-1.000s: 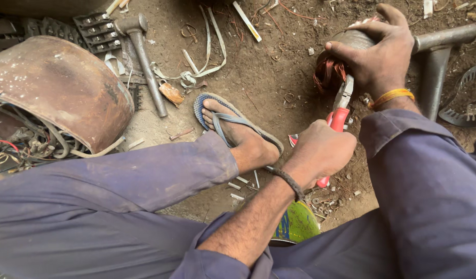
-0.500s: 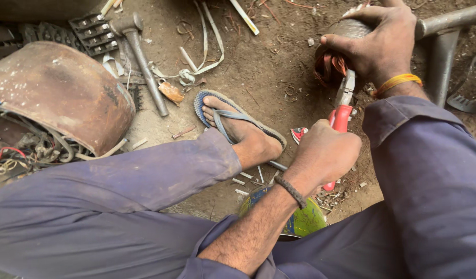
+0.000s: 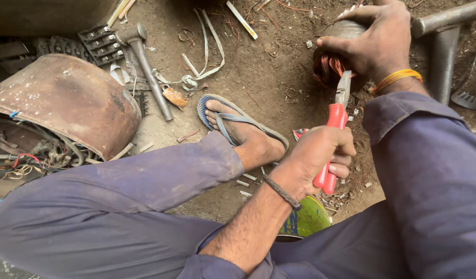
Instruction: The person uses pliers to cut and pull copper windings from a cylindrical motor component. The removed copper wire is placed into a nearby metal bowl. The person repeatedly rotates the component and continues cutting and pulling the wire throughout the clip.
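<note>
Rusty housing sits well left of the copper-wound motor core. Hammer lies between them. Left hand, fingers wrapped tight on red-handled pliers, tips at the core's copper. Right hand clamps over the core.

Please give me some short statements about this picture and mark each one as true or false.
1. The left hand holds red-handled pliers. True.
2. The right hand lies flat on the ground. False: it grips a metal part with copper wire.
3. The hammer lies on the dirt, untouched. True.
4. The foot is bare. False: it wears a blue sandal.
5. The rusty metal cover is at the right of the picture. False: it is at the left.
</note>
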Motion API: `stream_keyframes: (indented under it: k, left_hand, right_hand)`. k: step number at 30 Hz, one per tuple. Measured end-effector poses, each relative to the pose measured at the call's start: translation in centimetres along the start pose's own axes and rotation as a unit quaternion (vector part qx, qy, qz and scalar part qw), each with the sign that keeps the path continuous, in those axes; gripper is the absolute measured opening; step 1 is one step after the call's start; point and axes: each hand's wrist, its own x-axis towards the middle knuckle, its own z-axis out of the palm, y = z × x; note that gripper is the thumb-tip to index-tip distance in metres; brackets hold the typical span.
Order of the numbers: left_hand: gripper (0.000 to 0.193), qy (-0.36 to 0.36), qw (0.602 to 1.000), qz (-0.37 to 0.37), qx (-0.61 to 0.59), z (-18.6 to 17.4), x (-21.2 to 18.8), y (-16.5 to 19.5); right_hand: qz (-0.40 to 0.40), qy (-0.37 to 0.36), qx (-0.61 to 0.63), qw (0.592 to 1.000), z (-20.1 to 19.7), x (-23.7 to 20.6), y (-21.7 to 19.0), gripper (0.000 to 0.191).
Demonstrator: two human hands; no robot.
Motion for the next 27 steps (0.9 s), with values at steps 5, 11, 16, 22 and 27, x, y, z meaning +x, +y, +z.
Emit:
stream_keyframes:
  k: [5,11,16,22,27]
  left_hand:
    - [0.038,0.289,0.755,0.154,0.568,0.3,-0.7,-0.7]
    - [0.037,0.045,0.997,-0.044,0.043,0.8,-1.6,1.1]
    - [0.051,0.248,0.820,-0.005,0.517,2.9,-3.1,3.3]
    - [0.057,0.249,0.821,-0.018,0.514,3.2,-4.3,7.7]
    - [0.051,0.221,0.858,-0.033,0.463,2.7,-3.9,7.2]
  right_hand:
    - [0.031,-0.002,0.023,0.999,0.1,-0.4,-0.4,0.049]
    - [-0.022,0.012,-0.024,0.999,0.3,-0.5,-0.7,0.047]
    - [0.168,-0.067,0.048,0.982,-0.5,0.2,-0.6,0.059]
    - [0.060,-0.016,-0.081,0.995,0.2,2.2,-2.7,0.052]
    - [0.012,0.042,-0.081,0.996,0.3,1.8,-3.0,0.039]
